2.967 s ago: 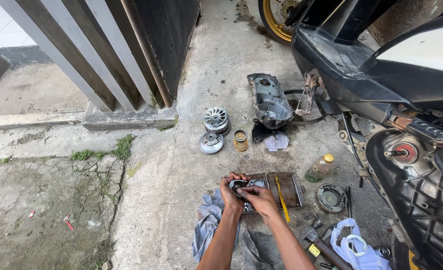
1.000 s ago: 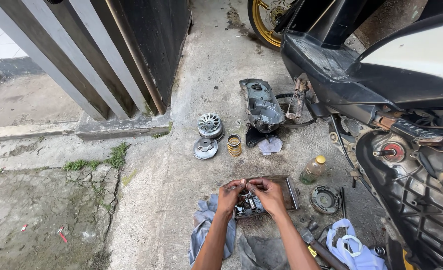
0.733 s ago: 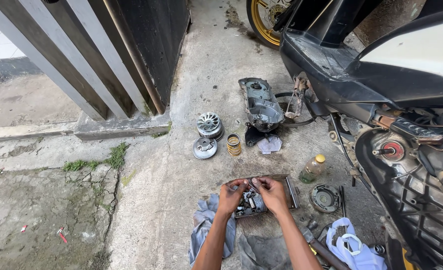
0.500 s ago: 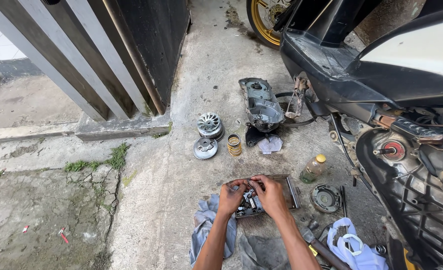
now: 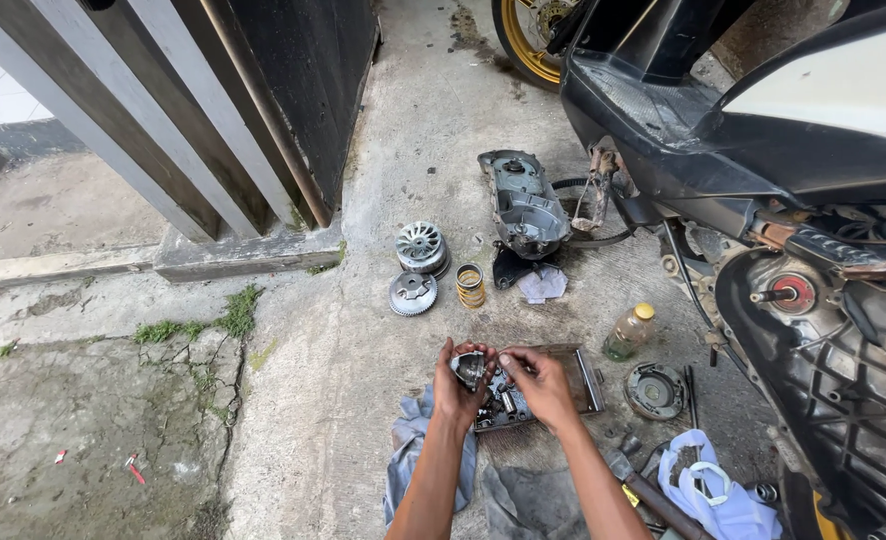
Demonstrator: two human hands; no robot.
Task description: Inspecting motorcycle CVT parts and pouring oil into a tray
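Note:
My left hand (image 5: 460, 386) grips a small round grey metal part (image 5: 470, 368) over a flat metal tray (image 5: 585, 378) on the concrete floor. My right hand (image 5: 540, 385) is closed on the same part from the right, fingertips meeting the left hand's. More dark metal pieces (image 5: 506, 405) lie in the tray under my hands. A grey-blue rag (image 5: 409, 462) lies beneath my left forearm.
A black scooter (image 5: 763, 170) with its engine side opened stands at the right. On the floor lie a grey engine cover (image 5: 523, 205), a finned pulley (image 5: 421, 245), a toothed disc (image 5: 412, 293), a yellow spring (image 5: 471, 286), an oil bottle (image 5: 629, 333), a round clutch part (image 5: 656, 390), a white plastic bag (image 5: 711, 492) and tools.
Both hands stayed over the tray. The part has been turned and lifted slightly between them, and the view shifted a little.

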